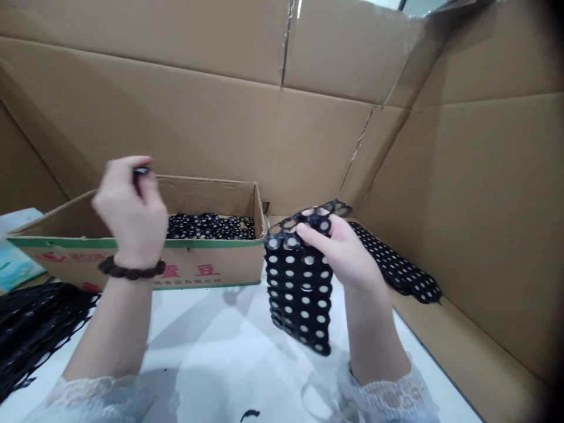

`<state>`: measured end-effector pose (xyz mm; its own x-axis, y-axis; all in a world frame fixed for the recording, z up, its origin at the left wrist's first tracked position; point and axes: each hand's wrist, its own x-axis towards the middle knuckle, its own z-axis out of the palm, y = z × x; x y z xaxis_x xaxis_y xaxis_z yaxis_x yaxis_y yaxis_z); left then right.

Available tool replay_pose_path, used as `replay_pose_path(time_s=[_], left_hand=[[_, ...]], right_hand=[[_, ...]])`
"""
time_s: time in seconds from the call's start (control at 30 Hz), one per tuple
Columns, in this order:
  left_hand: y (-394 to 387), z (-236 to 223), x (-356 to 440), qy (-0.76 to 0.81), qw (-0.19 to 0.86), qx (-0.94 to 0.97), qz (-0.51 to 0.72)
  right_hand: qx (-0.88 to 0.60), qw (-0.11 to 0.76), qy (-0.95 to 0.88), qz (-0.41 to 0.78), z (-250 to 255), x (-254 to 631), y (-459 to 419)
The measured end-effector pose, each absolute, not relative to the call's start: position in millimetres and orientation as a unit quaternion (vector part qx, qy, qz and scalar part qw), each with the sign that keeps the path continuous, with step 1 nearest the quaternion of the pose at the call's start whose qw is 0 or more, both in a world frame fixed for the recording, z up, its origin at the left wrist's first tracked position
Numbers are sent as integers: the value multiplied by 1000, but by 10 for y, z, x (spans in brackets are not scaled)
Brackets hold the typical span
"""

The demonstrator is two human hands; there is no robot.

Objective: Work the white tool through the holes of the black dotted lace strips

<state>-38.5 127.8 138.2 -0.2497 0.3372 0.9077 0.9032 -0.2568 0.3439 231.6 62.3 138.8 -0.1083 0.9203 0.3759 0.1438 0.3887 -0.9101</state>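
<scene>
My right hand (pixel 348 244) grips the top of a black sheet with rows of pale round dots (pixel 299 288), which hangs over the white table. Along its upper edge runs a strip of open black rings, bent toward the right. My left hand (pixel 130 202) is raised in front of the cardboard box (pixel 229 264), fingers closed in a pinch. Between thumb and forefinger shows a small black piece (pixel 141 171), partly hidden and blurred. Inside the box lie many small black ring-like pieces (pixel 211 225).
Black perforated sheets (pixel 39 323) are heaped at the left. More dotted black sheets (pixel 396 261) lie at the right beside the cardboard wall (pixel 497 205). A black scrap (pixel 250 414) rests on the white table (pixel 207 364) near the front. Tall cardboard encloses the back.
</scene>
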Motion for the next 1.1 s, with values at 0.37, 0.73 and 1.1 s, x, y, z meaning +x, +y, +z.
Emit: replay_pose_path(time_s=[0.37,0.73,1.1], left_hand=[[813,1471,46,-409,50,-824,-388],[762,1368,344,-432,-77,-803,-403],[1298,1372,-409,-559,210,-612,-519]], right_hand=[[-331,429,-661,519,1229,2114,826],[-320,400,-746,426,1192,2033,787],[-353,440,-700,438,1249,2145,725]])
